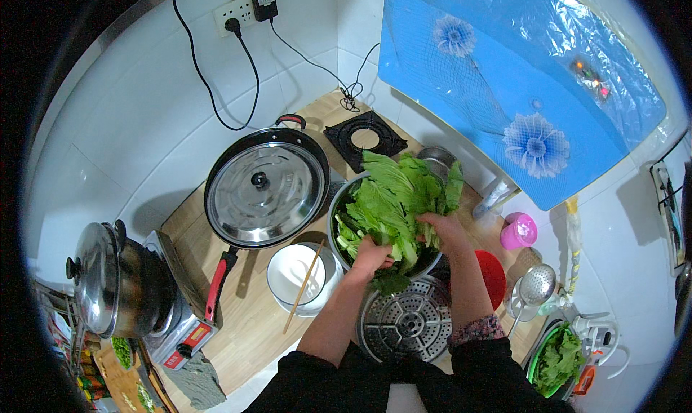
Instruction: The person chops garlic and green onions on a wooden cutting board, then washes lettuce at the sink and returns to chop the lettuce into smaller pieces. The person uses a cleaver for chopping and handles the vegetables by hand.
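Large green leafy vegetables point(397, 197) fill a round metal bowl point(333, 210) on the wooden counter. My left hand point(372, 255) is closed on leaves at the bowl's near side. At the right side, my right hand point(439, 229) grips leaves by their lower part, with its fingertips partly hidden. Under my forearms lies a perforated metal steamer tray point(413, 324). To the left of the bowl stands a white bowl point(296, 272) with a wooden chopstick point(304, 288) laid across it.
A lidded frying pan point(265, 191) lies left, near a lidded pot point(116, 278) on a gas stove point(181, 342). Behind is a black burner stand point(346, 134). Right are a red container point(491, 278), a pink cup point(519, 232), a skimmer point(537, 284) and a green basket point(535, 359) of leaves.
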Tool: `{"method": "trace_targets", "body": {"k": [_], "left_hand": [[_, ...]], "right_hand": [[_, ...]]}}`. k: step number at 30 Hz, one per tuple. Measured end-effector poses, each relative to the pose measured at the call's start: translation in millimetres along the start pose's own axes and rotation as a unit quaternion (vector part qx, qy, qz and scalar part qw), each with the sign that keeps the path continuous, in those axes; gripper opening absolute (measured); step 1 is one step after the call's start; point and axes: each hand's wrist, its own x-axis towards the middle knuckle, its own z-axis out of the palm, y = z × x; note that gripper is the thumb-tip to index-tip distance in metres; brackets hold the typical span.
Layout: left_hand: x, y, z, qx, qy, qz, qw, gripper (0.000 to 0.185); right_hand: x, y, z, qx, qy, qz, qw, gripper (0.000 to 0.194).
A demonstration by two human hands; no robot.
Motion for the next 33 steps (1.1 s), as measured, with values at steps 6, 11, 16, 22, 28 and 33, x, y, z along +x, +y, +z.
{"method": "trace_targets", "body": {"k": [6, 11, 16, 22, 28, 33], "left_hand": [[3.2, -2.8, 15.9, -0.070, -0.042, -0.044, 0.996, 0.038], [2.9, -5.6, 23.7, -0.111, -0.008, -0.074, 0.991, 0.031], [6.0, -15.1, 25.4, -0.069, 0.023, -0.051, 0.996, 0.029], [-5.6, -14.6, 26.9, -0.199, -0.036, -0.064, 0.977, 0.028], [-1.5, -24.1, 30.7, -0.186, 0.004, -0.063, 0.981, 0.029], [5.0, -27.5, 30.6, -0.197, 0.000, -0.053, 0.979, 0.026]], "right_hand": [[21.5, 67.3, -30.0, -0.134, -0.004, -0.045, 0.990, 0.025], [4.7, 61.1, -10.0, -0.271, 0.078, -0.080, 0.956, 0.033], [13.0, 76.3, -6.6, -0.363, 0.077, -0.115, 0.922, 0.036], [17.9, 81.7, -7.3, -0.185, 0.038, -0.004, 0.982, 0.040], [3.3, 60.3, -7.6, -0.182, 0.057, -0.035, 0.981, 0.035], [14.1, 65.3, -4.5, -0.334, 0.067, -0.004, 0.940, 0.032]]}}
